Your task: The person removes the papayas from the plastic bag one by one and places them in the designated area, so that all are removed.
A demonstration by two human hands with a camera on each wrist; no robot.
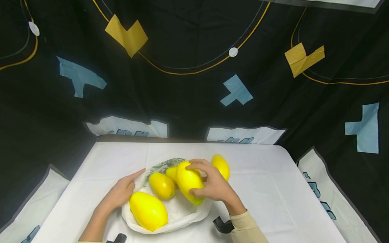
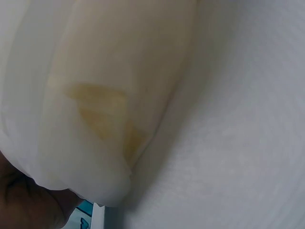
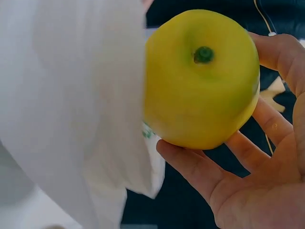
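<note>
A white bag [image 1: 179,221] with green print stands on the table with its mouth spread wide. Several yellow fruits, smooth and mango-like, lie inside, including a large one [image 1: 149,211] in front and a smaller one [image 1: 162,185] behind. My left hand [image 1: 120,190] grips the bag's left rim, index finger extended along it; in the left wrist view the bag hides most of that hand. With fingers and thumb spread around it, my right hand [image 1: 211,180] holds a yellow mango [image 3: 202,81] with a green stem at the bag's right side.
Another yellow mango [image 1: 221,166] lies outside the bag, just beyond my right hand. The white-covered table [image 1: 273,195] extends to both sides. Dark curtains [image 1: 182,98] with taped patches hang behind it.
</note>
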